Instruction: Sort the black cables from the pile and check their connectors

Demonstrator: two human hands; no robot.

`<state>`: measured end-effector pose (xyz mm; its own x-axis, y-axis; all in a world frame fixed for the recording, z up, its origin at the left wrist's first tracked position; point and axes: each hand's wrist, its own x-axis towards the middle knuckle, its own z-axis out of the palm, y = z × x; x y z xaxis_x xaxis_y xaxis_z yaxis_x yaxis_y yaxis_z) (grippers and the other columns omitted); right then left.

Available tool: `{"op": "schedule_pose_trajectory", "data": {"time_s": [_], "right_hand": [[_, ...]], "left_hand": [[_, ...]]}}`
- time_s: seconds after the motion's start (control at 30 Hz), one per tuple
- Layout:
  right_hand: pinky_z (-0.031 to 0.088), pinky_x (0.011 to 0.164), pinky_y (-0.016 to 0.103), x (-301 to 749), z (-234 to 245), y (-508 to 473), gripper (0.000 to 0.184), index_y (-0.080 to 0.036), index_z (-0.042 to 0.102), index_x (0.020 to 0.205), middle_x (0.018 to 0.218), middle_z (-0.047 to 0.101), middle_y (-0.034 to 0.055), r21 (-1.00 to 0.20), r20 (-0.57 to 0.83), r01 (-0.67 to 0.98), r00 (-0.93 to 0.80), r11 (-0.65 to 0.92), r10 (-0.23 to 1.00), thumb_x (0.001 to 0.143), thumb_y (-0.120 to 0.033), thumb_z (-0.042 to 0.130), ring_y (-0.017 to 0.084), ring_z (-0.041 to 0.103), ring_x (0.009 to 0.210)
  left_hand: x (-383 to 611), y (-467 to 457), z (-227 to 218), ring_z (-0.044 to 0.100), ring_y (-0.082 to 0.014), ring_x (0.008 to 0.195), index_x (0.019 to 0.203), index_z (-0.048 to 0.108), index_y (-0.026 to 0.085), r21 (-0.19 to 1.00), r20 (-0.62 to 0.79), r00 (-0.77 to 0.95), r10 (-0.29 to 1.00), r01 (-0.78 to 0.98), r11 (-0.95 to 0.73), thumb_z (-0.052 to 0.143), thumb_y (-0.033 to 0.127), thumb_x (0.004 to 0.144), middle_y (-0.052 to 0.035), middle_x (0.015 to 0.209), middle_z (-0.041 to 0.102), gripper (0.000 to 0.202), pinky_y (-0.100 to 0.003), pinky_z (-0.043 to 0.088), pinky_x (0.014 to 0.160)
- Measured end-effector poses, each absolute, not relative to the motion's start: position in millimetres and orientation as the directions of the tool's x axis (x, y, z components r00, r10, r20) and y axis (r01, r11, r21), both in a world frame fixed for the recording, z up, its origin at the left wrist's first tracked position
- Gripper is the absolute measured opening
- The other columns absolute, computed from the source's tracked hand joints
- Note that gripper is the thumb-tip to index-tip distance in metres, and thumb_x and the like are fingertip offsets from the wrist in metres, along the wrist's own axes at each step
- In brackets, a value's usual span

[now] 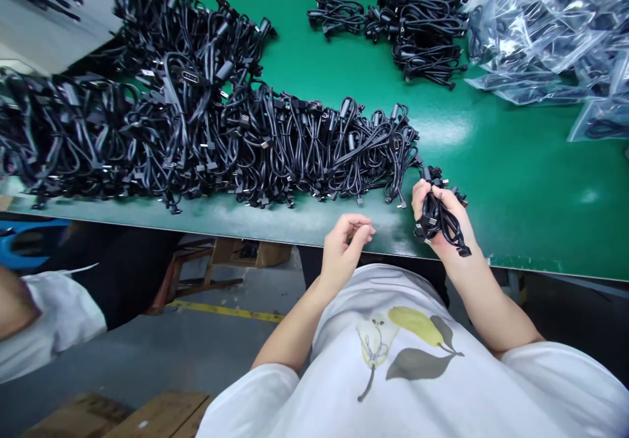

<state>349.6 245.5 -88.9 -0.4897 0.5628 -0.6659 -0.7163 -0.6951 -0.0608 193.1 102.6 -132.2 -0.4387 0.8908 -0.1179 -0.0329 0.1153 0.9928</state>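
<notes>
My right hand is wrapped around a coiled bundle of black cables with small plugs, held over the front of the green table. My left hand is at the table's front edge, its fingers curled in towards the thumb; nothing shows in them. Just beyond it lies a long row of tied black cables, packed side by side and stretching off to the left. The right end of this row comes close to the bundle in my right hand.
More tied cables are stacked at the back of the green table. Clear plastic bags with dark cables inside are heaped at the far right. On the left, another person's arm shows. Cardboard boxes stand on the floor.
</notes>
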Motion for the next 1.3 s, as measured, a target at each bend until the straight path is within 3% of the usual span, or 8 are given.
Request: {"op": "schedule_pose_trajectory", "data": {"time_s": [0.3,0.43,0.6,0.73,0.83,0.9,1.07,1.3], "right_hand": [[0.062,0.077,0.008,347,-83,267,0.04,-0.018,0.059,0.114,0.092,0.069,-0.0013,-0.107,-0.702,-0.689,-0.458,-0.717,0.545,0.077,-0.004,0.064,0.004,0.072,0.073],[0.064,0.072,0.013,366,-69,293,0.051,-0.016,0.067,0.11,0.088,0.067,-0.0007,-0.454,-0.66,-0.46,-0.401,-0.763,0.635,0.063,-0.009,0.085,0.008,0.068,0.067],[0.059,0.056,0.031,353,-50,379,0.037,-0.023,0.073,0.091,0.078,0.069,0.005,-0.938,-0.331,0.239,-0.415,-0.249,0.848,0.066,-0.043,0.093,0.019,0.063,0.065],[0.057,0.087,0.044,258,-45,461,0.043,-0.024,0.066,0.116,0.113,0.075,0.0103,-0.618,-0.038,0.577,-0.7,0.534,0.713,0.08,-0.044,0.078,0.032,0.07,0.1],[0.054,0.082,0.046,161,-53,515,0.054,-0.021,0.062,0.119,0.099,0.075,0.0113,-0.465,-0.029,0.597,-0.749,0.654,0.662,0.071,-0.033,0.084,0.036,0.07,0.091],[0.051,0.09,0.048,106,-61,547,0.066,-0.018,0.055,0.133,0.116,0.071,0.0187,-0.364,0.029,0.593,-0.763,0.718,0.645,0.073,-0.03,0.081,0.041,0.067,0.106],[0.045,0.099,0.049,38,-94,598,0.079,-0.013,0.045,0.147,0.132,0.06,0.0246,-0.178,0.076,0.573,-0.803,0.8,0.591,0.08,-0.04,0.077,0.04,0.06,0.119],[0.034,0.113,0.058,23,-111,609,0.08,-0.003,0.045,0.148,0.147,0.051,0.0314,-0.115,0.064,0.508,-0.854,0.854,0.517,0.086,-0.042,0.078,0.044,0.047,0.135]], "left_hand": [[175,105,-154,0.071,-0.0113,0.074,0.105,0.068,0.02,0.945,0.154,-0.482,0.863,0.327,0.014,0.06,0.026,0.1,-0.0035,0.093,0.076,0.011,-0.023,0.057,0.073],[176,107,-145,0.073,-0.0144,0.079,0.099,0.068,0.019,0.859,0.301,-0.371,0.879,0.505,-0.081,0.059,0.017,0.098,-0.0051,0.09,0.077,0.009,-0.024,0.058,0.075],[177,112,-146,0.073,-0.0184,0.071,0.104,0.065,0.023,0.829,0.399,-0.361,0.843,0.535,-0.164,0.054,0.012,0.094,-0.0058,0.084,0.077,0.018,-0.029,0.06,0.064],[172,119,-132,0.073,-0.0241,0.073,0.115,0.07,0.036,0.778,0.431,-0.312,0.847,0.604,-0.173,0.061,0.029,0.096,-0.0062,0.087,0.076,0.023,-0.039,0.063,0.06],[161,127,-113,0.071,-0.0216,0.097,0.121,0.069,0.034,0.742,0.446,-0.305,0.841,0.652,-0.157,0.067,0.044,0.096,-0.0076,0.115,0.073,0.027,-0.038,0.064,0.077],[147,132,-101,0.071,-0.0207,0.105,0.12,0.069,0.041,0.718,0.471,-0.316,0.824,0.679,-0.15,0.072,0.042,0.092,0.0006,0.122,0.071,0.029,-0.035,0.064,0.076],[102,144,-84,0.078,-0.0288,0.1,0.12,0.059,0.074,0.678,0.532,-0.383,0.755,0.727,-0.109,0.061,0.036,0.07,0.0142,0.091,0.072,0.063,-0.041,0.065,0.052],[123,144,-113,0.08,-0.0324,0.092,0.121,0.064,0.066,0.758,0.436,-0.447,0.781,0.65,-0.051,0.053,0.035,0.072,0.011,0.082,0.072,0.06,-0.039,0.058,0.045]]}}
